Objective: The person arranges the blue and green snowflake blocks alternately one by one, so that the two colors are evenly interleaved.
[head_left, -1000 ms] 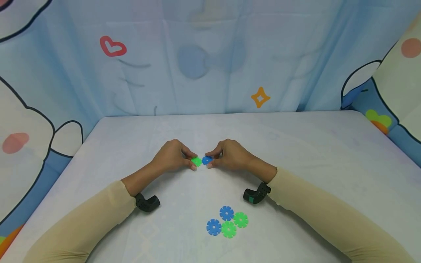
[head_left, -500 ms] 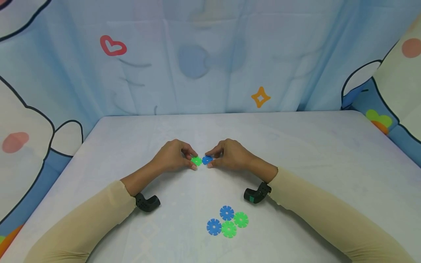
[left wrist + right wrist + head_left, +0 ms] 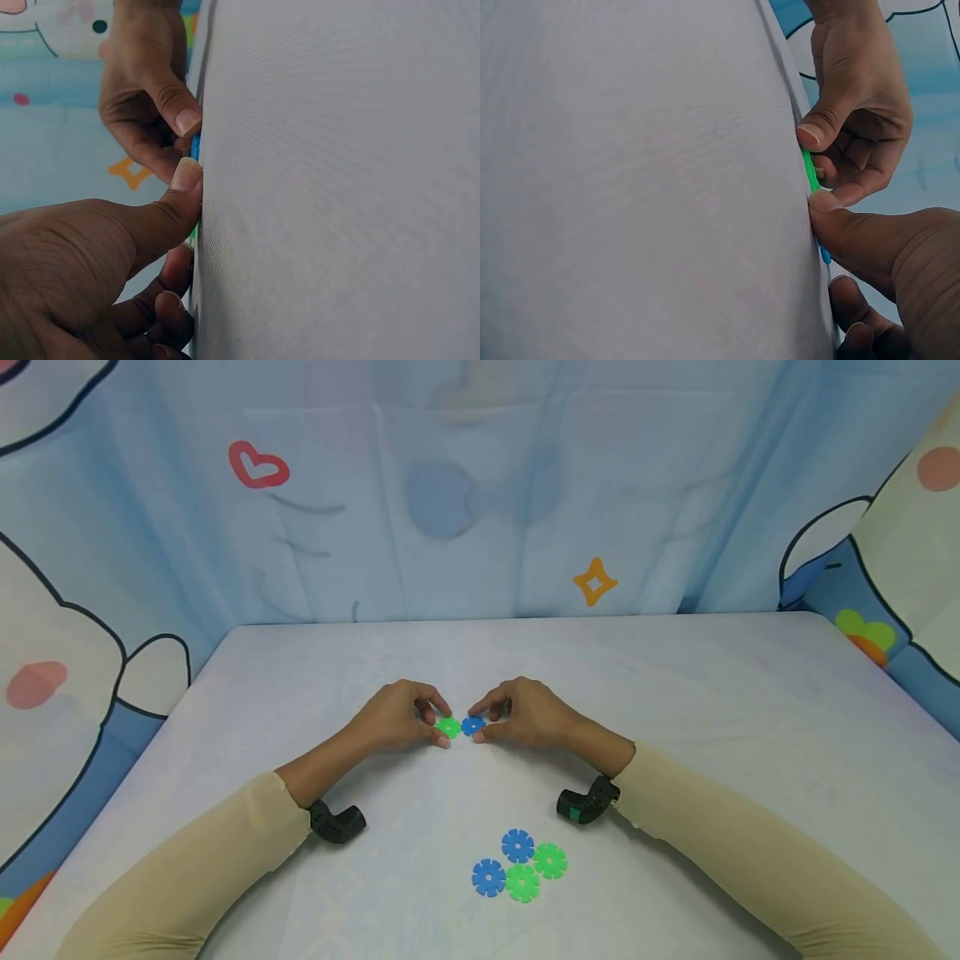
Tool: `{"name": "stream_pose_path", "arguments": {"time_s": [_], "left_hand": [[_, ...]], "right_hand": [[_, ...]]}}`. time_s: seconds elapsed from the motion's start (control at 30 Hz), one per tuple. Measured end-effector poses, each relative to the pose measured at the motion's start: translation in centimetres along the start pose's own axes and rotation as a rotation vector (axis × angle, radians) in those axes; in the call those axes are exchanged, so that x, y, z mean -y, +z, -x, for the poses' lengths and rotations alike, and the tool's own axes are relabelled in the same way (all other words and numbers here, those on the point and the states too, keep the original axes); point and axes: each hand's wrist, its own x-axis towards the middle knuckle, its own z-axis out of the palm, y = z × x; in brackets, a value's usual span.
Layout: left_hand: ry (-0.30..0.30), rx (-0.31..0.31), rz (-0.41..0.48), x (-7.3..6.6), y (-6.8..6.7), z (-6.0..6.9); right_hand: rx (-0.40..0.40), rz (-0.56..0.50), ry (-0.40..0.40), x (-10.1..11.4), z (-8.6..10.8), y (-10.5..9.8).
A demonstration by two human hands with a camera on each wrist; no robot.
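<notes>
In the head view, my left hand [image 3: 393,717] pinches a small green notched plastic disc [image 3: 449,727], a snowflake-type building piece, between thumb and fingers. Facing it, my right hand [image 3: 534,714] grips a matching blue disc [image 3: 472,726] the same way. Both discs lie flat at the tabletop, edge to edge or nearly so; whether they touch I cannot tell. Seen side-on in the left wrist view, the blue disc [image 3: 196,146] shows as a thin strip by the thumbs. The right wrist view shows the green disc [image 3: 811,171] edge-on, partly covered by fingers.
Nearer the person lies a loose group of discs: a blue one [image 3: 517,846], another blue one [image 3: 488,877], a green one [image 3: 550,861] and a second green one [image 3: 522,883]. They rest on a white-covered table [image 3: 360,877]. A blue printed curtain [image 3: 480,510] hangs behind.
</notes>
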Motion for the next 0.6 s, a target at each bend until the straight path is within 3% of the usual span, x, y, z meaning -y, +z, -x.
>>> {"name": "stream_pose_path", "arguments": {"time_s": [0.6], "left_hand": [[-0.009,0.013,0.003,0.12,0.06,0.04]], "right_hand": [[0.001,0.011,-0.002,0.1,-0.01,0.07]]}}
